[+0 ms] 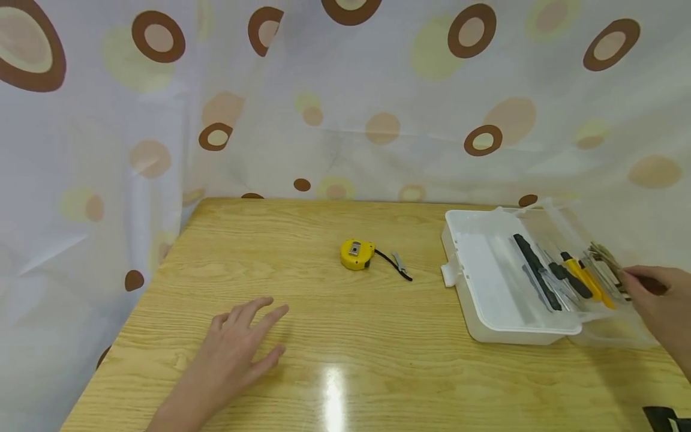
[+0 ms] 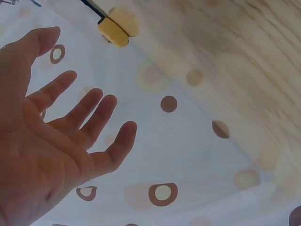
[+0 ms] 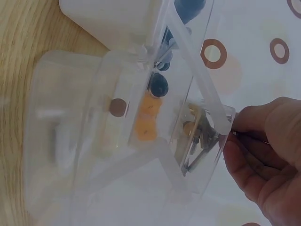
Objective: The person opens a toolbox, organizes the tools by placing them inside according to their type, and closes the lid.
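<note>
My right hand (image 1: 661, 294) is at the right end of a clear plastic tray (image 3: 178, 117), its thumb and curled fingers pinching the tray's end edge. In the tray lie a black-handled tool (image 1: 537, 273), a dark green handle (image 1: 577, 282), yellow-orange handles (image 1: 585, 279) and several small metal pieces (image 3: 202, 136). The tray overlaps the right part of a white box (image 1: 488, 270) in the head view. My left hand (image 1: 232, 348) hovers over the left of the table, fingers spread and holding nothing. Its palm (image 2: 47, 160) faces the left wrist camera.
A yellow tape measure (image 1: 355, 254) with a black strap (image 1: 394, 264) sits mid-table, a small grey metal piece (image 1: 398, 261) beside the strap. The box's clear lid (image 3: 61, 141) extends to the right. Patterned sheeting (image 1: 335, 108) hangs behind the wooden table (image 1: 345, 324). A black object (image 1: 661, 419) shows at bottom right.
</note>
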{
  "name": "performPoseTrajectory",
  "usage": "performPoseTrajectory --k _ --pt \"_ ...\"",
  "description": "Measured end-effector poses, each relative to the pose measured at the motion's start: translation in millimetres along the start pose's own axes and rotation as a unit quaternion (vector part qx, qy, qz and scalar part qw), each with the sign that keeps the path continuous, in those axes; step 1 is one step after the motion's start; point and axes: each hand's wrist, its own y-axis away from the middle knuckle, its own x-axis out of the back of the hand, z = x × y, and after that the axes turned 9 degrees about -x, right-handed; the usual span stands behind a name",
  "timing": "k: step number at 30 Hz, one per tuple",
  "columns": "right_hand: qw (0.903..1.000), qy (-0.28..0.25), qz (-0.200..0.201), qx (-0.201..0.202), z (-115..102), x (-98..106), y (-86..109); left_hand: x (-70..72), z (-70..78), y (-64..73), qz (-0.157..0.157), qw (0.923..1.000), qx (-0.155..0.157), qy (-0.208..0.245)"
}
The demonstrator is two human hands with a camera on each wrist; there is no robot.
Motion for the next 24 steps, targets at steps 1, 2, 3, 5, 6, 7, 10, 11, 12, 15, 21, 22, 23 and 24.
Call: performPoseTrajectory --k 1,2,3,5,6,7,10,11,12,15,21,22,23,24 --pt "1.0 0.0 0.001 0.002 1 -1 0.4 -0.6 0.7 0.0 0.0 1.0 -0.001 0.001" --pt "1.0 0.001 0.003 0.003 1 -1 0.5 -1.2 1.3 -0.1 -0.002 1.0 -0.001 0.002" --pt "1.0 0.0 0.005 0.006 1 -1 0.7 -1.8 2.0 -0.3 -0.003 1.0 -0.002 0.002" --pt "1.0 0.004 0.005 0.003 0 -2 1.8 -2.8 2.8 -0.9 -0.005 1.0 -0.004 0.003" --pt "0.9999 0.008 0.005 0.001 -1 -2 2.3 -3.2 3.1 -1.5 -0.005 1.0 -0.004 0.005" --pt "0.9999 0.014 0.001 -0.005 -2 -1 2.8 -3.6 3.3 -2.4 -0.006 0.9999 -0.006 0.006" --pt "0.9996 0.023 -0.011 -0.014 -4 -1 3.7 -5.0 4.4 -5.8 -0.006 0.9998 -0.013 0.011" --pt "0.9994 0.028 -0.015 -0.015 -4 -1 3.7 -5.4 4.9 -7.1 -0.006 0.9998 -0.015 0.013" --pt "0.9993 0.032 -0.017 -0.014 -5 0 3.4 -5.9 5.6 -8.3 -0.007 0.9997 -0.017 0.016" --pt "0.9991 0.04 -0.014 -0.003 -6 -1 3.2 -7.0 7.5 -10.7 -0.01 0.9996 -0.018 0.02" --pt "0.9991 0.042 -0.007 -0.005 -7 0 5.7 -8.4 10.0 -15.5 -0.012 0.9992 -0.031 0.02" --pt "0.999 0.043 -0.006 -0.006 -7 0 6.1 -8.4 10.3 -17.8 -0.01 0.9991 -0.037 0.019" --pt "0.999 0.044 -0.006 -0.006 -7 0 6.5 -8.3 10.8 -20.8 -0.008 0.9988 -0.043 0.02" --pt "0.999 0.043 -0.004 -0.004 -7 0 6.7 -7.8 11.4 -24.3 -0.007 0.9985 -0.05 0.021"
